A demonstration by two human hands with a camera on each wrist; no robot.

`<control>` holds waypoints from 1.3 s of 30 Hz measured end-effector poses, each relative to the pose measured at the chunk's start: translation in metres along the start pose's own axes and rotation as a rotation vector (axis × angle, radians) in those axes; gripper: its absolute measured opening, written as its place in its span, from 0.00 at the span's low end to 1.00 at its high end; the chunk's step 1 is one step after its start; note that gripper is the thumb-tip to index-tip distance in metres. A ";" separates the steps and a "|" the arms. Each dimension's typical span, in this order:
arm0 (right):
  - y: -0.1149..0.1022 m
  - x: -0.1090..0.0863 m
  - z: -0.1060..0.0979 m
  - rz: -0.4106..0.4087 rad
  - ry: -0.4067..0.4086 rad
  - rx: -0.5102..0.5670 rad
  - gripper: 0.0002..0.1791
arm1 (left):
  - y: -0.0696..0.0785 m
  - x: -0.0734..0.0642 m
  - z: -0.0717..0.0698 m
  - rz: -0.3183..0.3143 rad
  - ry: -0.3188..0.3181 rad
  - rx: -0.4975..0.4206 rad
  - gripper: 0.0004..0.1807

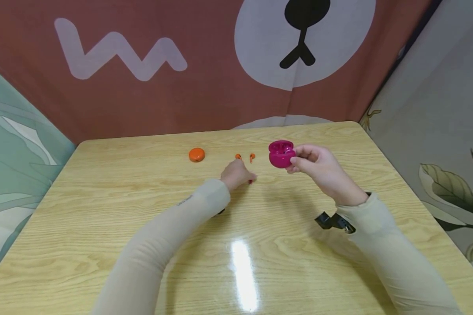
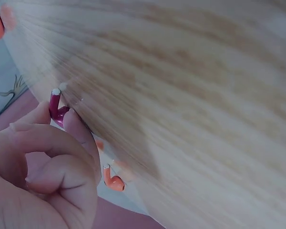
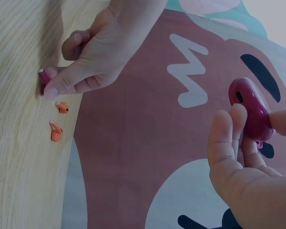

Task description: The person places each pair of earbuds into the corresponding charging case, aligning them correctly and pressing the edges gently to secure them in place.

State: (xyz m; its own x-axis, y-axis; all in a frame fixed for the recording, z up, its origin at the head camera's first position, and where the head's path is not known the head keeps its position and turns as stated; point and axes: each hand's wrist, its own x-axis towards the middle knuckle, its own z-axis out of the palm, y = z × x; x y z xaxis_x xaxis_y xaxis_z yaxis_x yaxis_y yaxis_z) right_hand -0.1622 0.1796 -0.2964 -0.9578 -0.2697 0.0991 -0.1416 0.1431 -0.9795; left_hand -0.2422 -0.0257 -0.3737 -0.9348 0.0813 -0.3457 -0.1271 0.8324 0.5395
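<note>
My left hand (image 1: pixel 236 174) is low over the middle of the table, pinching a magenta earbud (image 2: pixel 55 105) between thumb and fingertip, its stem tip close to the wood. Just beyond that hand lie two orange earbuds, the right one (image 1: pixel 252 156) in plain sight and the left one (image 1: pixel 238 156) partly covered by the hand. To the right, my right hand (image 1: pixel 313 166) holds a round magenta earbud case (image 1: pixel 281 158) up off the table by its side, lid raised. From the right wrist, the closed-off back of the case with its dark charging port shows.
A round orange case (image 1: pixel 196 154), lid down, sits left of the orange earbuds near the back of the table (image 1: pixel 102 197). Behind the table hangs a reddish-brown cloth (image 1: pixel 205 100) with a cartoon face. A black strap piece (image 1: pixel 335 222) hangs under the right wrist.
</note>
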 end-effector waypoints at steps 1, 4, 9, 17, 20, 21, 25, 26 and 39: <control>0.000 0.000 0.000 -0.001 0.001 0.003 0.10 | 0.000 0.000 0.000 -0.004 0.001 -0.001 0.19; 0.000 -0.001 0.000 -0.004 0.001 0.015 0.09 | 0.000 0.000 0.000 -0.004 -0.001 -0.026 0.15; 0.000 0.000 -0.002 -0.012 0.000 0.012 0.09 | -0.002 -0.001 -0.001 0.007 -0.007 -0.128 0.10; 0.000 -0.001 -0.002 -0.019 -0.007 0.000 0.10 | -0.011 -0.003 -0.004 0.032 -0.023 -0.317 0.06; 0.001 -0.001 -0.003 -0.017 -0.006 -0.008 0.10 | -0.014 -0.005 -0.006 0.062 -0.046 -0.366 0.06; 0.001 -0.001 -0.003 -0.016 -0.005 -0.010 0.10 | -0.015 -0.006 -0.007 0.067 -0.055 -0.380 0.06; 0.002 0.000 -0.003 -0.012 -0.005 -0.016 0.10 | -0.017 -0.011 -0.012 0.069 -0.063 -0.445 0.08; 0.002 0.000 -0.003 -0.012 -0.005 -0.016 0.10 | -0.017 -0.013 -0.014 0.071 -0.063 -0.464 0.09; 0.001 0.000 -0.002 -0.007 -0.004 -0.013 0.10 | -0.016 -0.033 -0.028 0.032 -0.026 -0.733 0.13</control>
State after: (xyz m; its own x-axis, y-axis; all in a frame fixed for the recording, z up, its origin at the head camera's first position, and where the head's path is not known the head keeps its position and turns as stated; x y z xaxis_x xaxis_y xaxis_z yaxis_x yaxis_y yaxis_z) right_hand -0.1633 0.1819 -0.2973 -0.9558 -0.2743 0.1054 -0.1517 0.1535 -0.9764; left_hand -0.2188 -0.0573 -0.3491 -0.9347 0.1198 -0.3345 -0.2976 0.2501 0.9213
